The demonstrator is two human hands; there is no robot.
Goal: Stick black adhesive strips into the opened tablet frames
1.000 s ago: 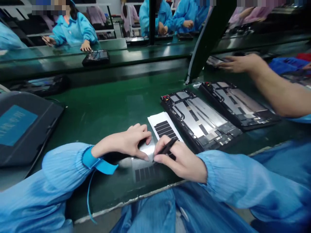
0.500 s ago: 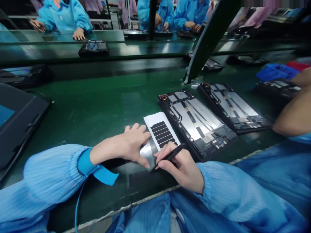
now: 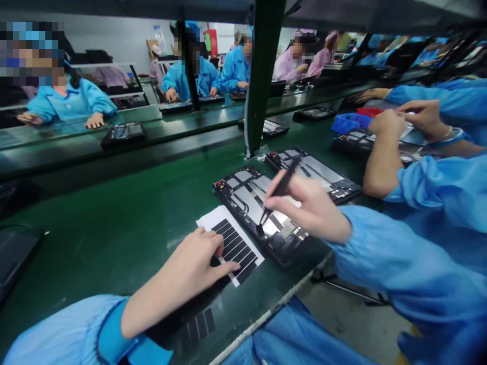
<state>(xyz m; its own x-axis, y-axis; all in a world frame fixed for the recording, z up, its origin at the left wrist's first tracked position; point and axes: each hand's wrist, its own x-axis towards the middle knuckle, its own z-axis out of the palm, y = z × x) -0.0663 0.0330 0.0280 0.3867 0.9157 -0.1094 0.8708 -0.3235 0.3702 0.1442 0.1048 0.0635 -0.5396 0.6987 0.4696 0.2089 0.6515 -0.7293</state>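
My left hand [image 3: 201,258] rests on a white sheet [image 3: 207,218] that carries a row of black strips [image 3: 232,241]. Its thumb is stretched away from the curled fingers, and no object shows in its grip. Black tweezers [image 3: 283,185] are pinched in my right hand [image 3: 306,208]. Their tips hold a small black piece [image 3: 260,229] over the near edge of an opened device [image 3: 243,195] with silver plates and dark circuit parts. Whether the piece touches the device I cannot tell. My right hand hides part of the device.
A second opened device [image 3: 327,170] lies just behind. At the right, a co-worker's hands [image 3: 388,124] work over another device beside a blue bin [image 3: 350,123]. A dark green post [image 3: 262,76] rises from the bench. Several black strips [image 3: 200,324] lie near the front edge.
The tweezers have moved from the bench beside my left thumb, up and right over the nearer device. My left hand has shifted onto the strip sheet. The view has turned right and up.
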